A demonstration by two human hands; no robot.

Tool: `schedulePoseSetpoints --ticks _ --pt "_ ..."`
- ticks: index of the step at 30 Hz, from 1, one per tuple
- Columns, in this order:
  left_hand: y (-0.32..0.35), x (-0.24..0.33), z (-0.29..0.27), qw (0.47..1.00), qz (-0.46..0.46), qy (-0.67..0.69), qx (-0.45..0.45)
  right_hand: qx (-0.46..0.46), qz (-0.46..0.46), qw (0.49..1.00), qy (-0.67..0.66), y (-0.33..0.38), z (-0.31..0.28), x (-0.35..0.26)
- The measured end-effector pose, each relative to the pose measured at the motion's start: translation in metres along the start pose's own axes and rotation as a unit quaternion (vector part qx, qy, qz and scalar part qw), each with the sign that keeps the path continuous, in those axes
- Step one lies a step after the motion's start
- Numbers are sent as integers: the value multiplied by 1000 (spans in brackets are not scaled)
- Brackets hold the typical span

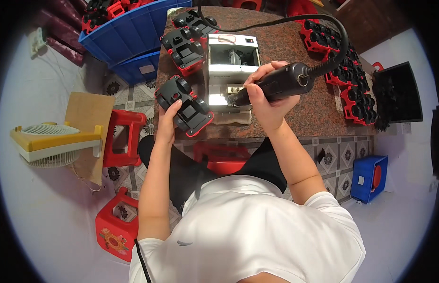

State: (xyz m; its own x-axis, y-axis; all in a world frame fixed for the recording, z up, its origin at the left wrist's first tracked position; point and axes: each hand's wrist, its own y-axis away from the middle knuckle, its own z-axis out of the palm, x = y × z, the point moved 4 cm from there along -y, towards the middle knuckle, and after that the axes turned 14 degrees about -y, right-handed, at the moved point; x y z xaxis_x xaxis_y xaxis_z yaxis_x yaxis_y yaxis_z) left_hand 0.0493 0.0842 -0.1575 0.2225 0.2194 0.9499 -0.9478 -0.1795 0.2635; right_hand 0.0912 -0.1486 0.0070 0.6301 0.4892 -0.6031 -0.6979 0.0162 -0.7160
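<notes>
L hand is part closed on the near edge of a black & red base, w/ the thumb on top. The base is at the front L edge of the counter; can't tell if it rests there. R hand is wrapped snug round a fat black driver. Its tip is at the front of the white box, by the bright bit; can't tell if they touch. Prob. the step now is getting a screw on the tip. Next move prob. needs the tip straight over a hole in the base, w/ L hand keeping it still. A black cord loops up from the driver. Past the base sit 2 more bases, & lots of red & black parts are on the R side. A big blue bin is far L
</notes>
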Motion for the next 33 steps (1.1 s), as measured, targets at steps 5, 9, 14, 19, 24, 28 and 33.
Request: schedulePoseSetpoints --ticks 5,9,14,19,24,28,33 --pt "1 -2 -1 1000 -8 6 -4 -3 -16 1000 -2 7 2 0" --pt "1 -4 -2 1000 -14 -13 19 -26 -57 998 -4 16 3 -5" --pt "5 5 2 1000 2 -16 15 27 -2 1000 9 19 11 0" --pt "2 5 2 1000 2 -15 10 -30 1 999 40 -4 8 5" --pt "-2 3 -1 1000 -10 -13 -1 -46 12 998 48 -10 13 5" --pt "6 5 3 1000 -21 -15 8 -5 183 982 45 -38 17 21" --pt "16 2 5 999 -23 23 -5 28 95 992 -79 -59 67 20"
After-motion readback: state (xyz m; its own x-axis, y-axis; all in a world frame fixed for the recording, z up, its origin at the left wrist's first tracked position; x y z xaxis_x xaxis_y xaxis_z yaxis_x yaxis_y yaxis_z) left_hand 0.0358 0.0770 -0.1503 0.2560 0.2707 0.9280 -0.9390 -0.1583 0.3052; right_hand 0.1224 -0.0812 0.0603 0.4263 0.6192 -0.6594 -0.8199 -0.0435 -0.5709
